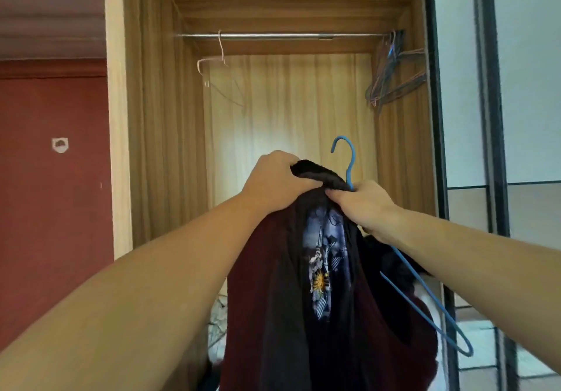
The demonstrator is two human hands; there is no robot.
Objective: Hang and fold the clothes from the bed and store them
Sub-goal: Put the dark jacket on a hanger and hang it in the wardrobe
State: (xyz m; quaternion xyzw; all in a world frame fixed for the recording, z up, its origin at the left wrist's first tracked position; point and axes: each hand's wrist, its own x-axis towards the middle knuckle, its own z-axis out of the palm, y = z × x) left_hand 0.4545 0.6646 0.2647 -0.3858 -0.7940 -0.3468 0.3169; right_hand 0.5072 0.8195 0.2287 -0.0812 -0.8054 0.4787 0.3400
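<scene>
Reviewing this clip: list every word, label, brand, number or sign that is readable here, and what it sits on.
None can be read.
Printed graphic on the dark shirt: a picture with a sun shape; any lettering is too blurred to tell.
White shield-shaped sticker on the red wall: a dark mark, no legible text.

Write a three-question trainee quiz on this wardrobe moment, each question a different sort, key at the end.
1. True or false: the blue hanger already hangs on the metal rail.
2. Multiple choice: the left hand grips A) the dark shirt, B) the rail, C) a pale wire hanger.
3. Fill in: the bunch of spare hangers hangs at the rail's ____ end.

Key: 1 false, the right hand holds it below the rail; 2 A; 3 right.
</scene>
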